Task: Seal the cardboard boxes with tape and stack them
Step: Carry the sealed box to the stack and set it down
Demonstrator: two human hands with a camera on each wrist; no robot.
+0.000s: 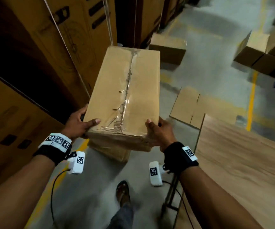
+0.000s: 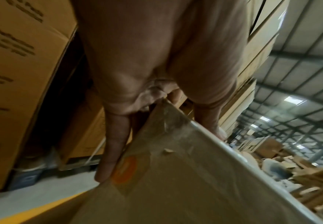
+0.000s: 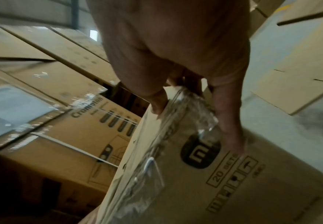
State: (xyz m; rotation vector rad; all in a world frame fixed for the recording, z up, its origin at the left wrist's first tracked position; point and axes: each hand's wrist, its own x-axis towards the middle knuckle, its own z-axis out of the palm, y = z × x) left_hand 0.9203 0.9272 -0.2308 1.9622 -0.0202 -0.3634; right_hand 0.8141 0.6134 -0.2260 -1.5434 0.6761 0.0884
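Note:
A long brown cardboard box (image 1: 125, 90) hangs in the air in front of me, its top seam covered by clear, wrinkled tape (image 1: 126, 90). My left hand (image 1: 79, 124) grips its near left corner, thumb on top and fingers along the side (image 2: 114, 145). My right hand (image 1: 158, 129) grips the near right corner, thumb on the top face, fingers down the printed side (image 3: 231, 124). Another cardboard box (image 1: 115, 152) sits on the floor just below the near end of the carried box (image 3: 204, 174).
Tall printed cartons (image 1: 39, 52) stand close on the left. A wooden table top (image 1: 242, 162) lies at right, a flattened carton (image 1: 197, 106) beyond it. More boxes (image 1: 168, 48) and a box stack (image 1: 265, 53) sit on the grey floor with yellow lines (image 1: 251, 100). My foot (image 1: 123, 194) is below.

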